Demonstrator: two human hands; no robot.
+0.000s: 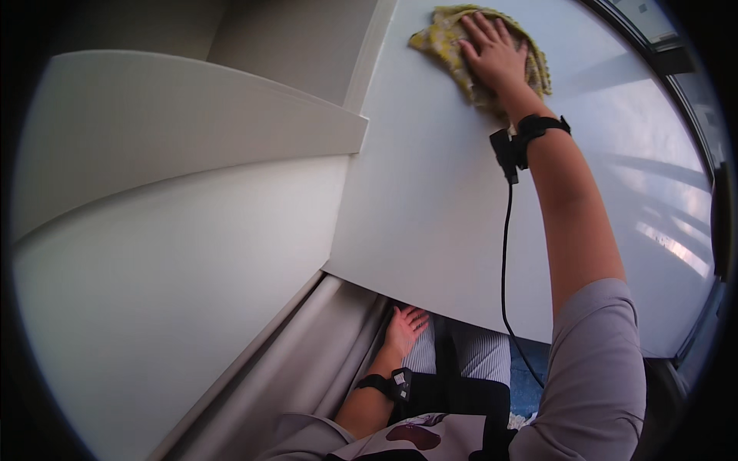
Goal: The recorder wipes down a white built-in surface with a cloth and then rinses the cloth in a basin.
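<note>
My right hand (496, 58) lies flat with fingers spread on a yellow and white patterned cloth (446, 50), pressing it against the glossy white surface (438, 200) near its far end. The cloth is bunched around the palm, its scalloped edge showing on the right. My left hand (407, 329) hangs low by my striped trousers, just under the near edge of the white surface. Its fingers are apart and nothing is in it. Both wrists carry black straps with small devices.
A white panel with a raised ledge (192, 107) stands along the left. A dark window frame (653, 61) borders the right, with light reflecting on the surface. A black cable (505, 261) runs from my right wrist over the near edge. Beige curtain fabric (300, 346) hangs at lower left.
</note>
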